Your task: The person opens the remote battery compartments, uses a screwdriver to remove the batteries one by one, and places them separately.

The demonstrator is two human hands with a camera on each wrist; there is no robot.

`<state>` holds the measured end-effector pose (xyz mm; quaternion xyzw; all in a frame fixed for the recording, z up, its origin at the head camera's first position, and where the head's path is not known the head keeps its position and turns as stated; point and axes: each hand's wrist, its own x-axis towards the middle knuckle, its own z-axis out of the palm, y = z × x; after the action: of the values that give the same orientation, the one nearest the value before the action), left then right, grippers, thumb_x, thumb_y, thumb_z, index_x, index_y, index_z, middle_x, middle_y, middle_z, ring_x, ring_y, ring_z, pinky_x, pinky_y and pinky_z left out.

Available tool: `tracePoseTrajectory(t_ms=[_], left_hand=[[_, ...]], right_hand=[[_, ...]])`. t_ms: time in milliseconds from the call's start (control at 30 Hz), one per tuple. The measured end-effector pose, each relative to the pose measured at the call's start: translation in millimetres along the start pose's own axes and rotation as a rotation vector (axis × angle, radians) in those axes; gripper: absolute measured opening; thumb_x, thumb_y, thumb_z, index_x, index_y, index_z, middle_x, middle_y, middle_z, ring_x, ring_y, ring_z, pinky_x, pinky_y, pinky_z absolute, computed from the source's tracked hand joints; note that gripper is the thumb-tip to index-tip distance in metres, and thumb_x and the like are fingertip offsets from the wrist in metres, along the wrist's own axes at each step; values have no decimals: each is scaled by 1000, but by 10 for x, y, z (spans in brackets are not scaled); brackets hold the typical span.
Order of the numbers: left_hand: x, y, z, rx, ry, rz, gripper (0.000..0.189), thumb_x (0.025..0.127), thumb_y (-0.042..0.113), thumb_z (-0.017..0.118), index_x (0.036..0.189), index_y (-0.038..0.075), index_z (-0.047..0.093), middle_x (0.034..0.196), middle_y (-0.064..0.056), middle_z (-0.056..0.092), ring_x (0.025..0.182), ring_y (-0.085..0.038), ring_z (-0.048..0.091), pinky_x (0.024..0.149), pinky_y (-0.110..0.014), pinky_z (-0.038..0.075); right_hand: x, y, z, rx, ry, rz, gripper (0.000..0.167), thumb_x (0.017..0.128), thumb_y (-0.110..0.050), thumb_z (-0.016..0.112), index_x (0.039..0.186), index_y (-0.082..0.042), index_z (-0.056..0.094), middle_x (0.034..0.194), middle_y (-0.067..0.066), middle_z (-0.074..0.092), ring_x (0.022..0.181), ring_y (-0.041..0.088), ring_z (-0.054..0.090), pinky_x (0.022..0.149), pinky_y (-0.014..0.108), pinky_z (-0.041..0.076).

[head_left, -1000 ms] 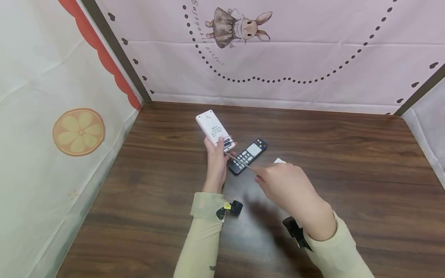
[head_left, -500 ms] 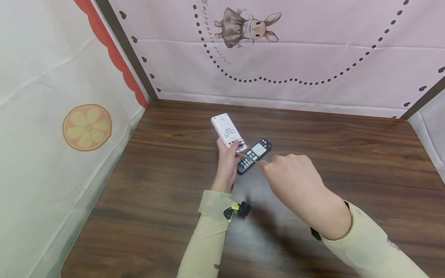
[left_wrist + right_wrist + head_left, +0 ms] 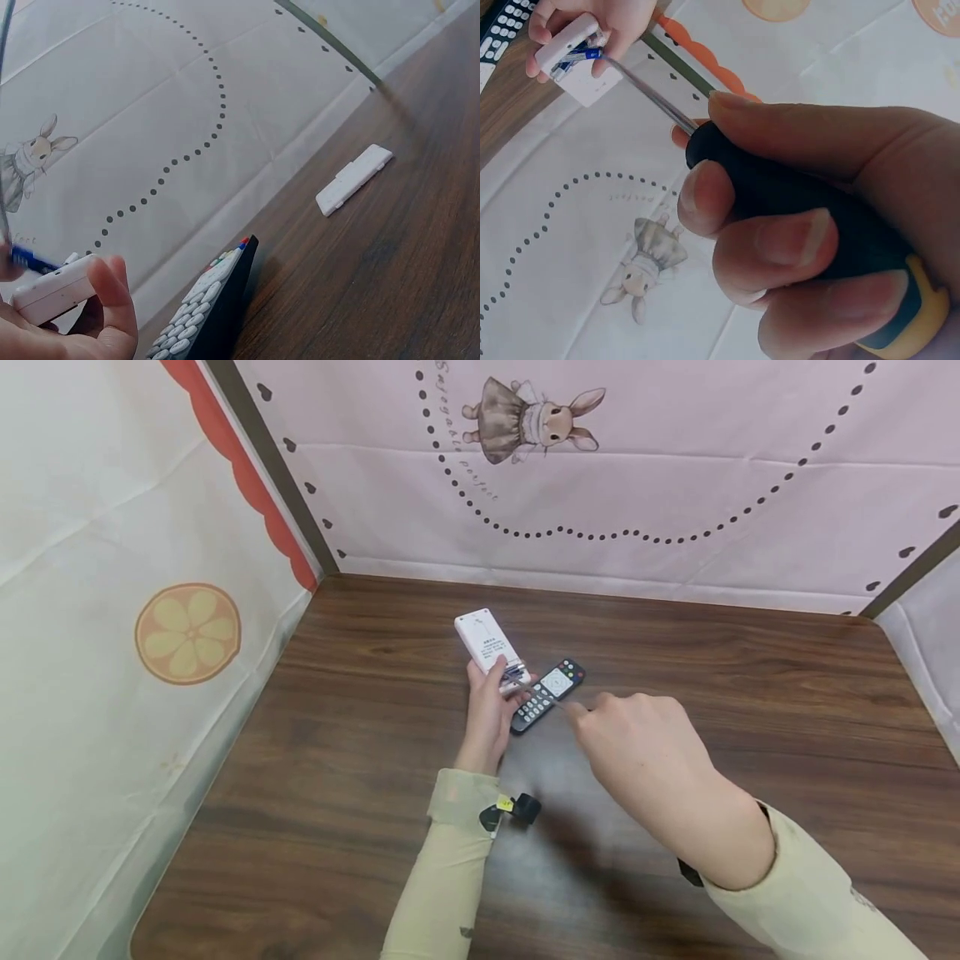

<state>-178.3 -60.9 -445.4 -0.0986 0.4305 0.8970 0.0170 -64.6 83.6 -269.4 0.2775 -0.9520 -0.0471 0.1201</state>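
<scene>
My left hand (image 3: 486, 714) grips a white remote control (image 3: 483, 637), its printed back turned up and its battery compartment uncovered at the near end. My right hand (image 3: 648, 752) is wrapped round the handle of a screwdriver (image 3: 780, 180), dark green with yellow. Its metal shaft reaches into the compartment, the tip at the end of a blue battery (image 3: 592, 53). That battery stands tilted partly out of its slot in the left wrist view. Fingers and shaft hide part of the compartment.
A black remote control (image 3: 547, 697) with white buttons lies on the wooden table just right of my left hand. Farther right rests a white battery cover (image 3: 354, 178), hidden behind my right hand in the head view. Printed cloth walls (image 3: 675, 493) border the table.
The screwdriver tip has moved from the white remote's near edge up to the batteries. The head view has shifted slightly, and my right hand now covers the battery cover there.
</scene>
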Motion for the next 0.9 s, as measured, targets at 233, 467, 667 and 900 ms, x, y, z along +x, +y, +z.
tracePoseTrajectory(t_ms=[233,467,667,900], left_hand=[[2,32,-56,-74,-17,-26,36,95,26,41,127,25,25,128,-28,38,107,-46,45,67,-30,42],[-1,30,-73,-132,-21,-86,34,96,31,36,128,20,30,125,-29,41,112,-47,42,63,-28,43],[2,15,-47,-30,-67,-113,39,93,28,46,128,20,30,126,-28,42,102,-38,53,62,-26,44],[-55,-115,92,221,-109,-80,41,91,14,49,127,16,29,112,-23,54,80,-28,62,55,-26,47]], right_hand=[[-16,35,30,49,27,-31,15,71,2,62,68,-12,58,49,-3,43,38,19,39,30,34,32],[-69,261,164,220,-26,38,7,81,-18,63,87,-20,65,60,-6,56,51,21,54,39,39,40],[-216,685,336,364,24,203,22,85,-24,60,107,-18,65,72,-4,62,59,15,53,55,38,43],[-399,996,703,597,-15,449,42,90,-44,46,119,-16,58,86,5,64,70,20,53,64,37,39]])
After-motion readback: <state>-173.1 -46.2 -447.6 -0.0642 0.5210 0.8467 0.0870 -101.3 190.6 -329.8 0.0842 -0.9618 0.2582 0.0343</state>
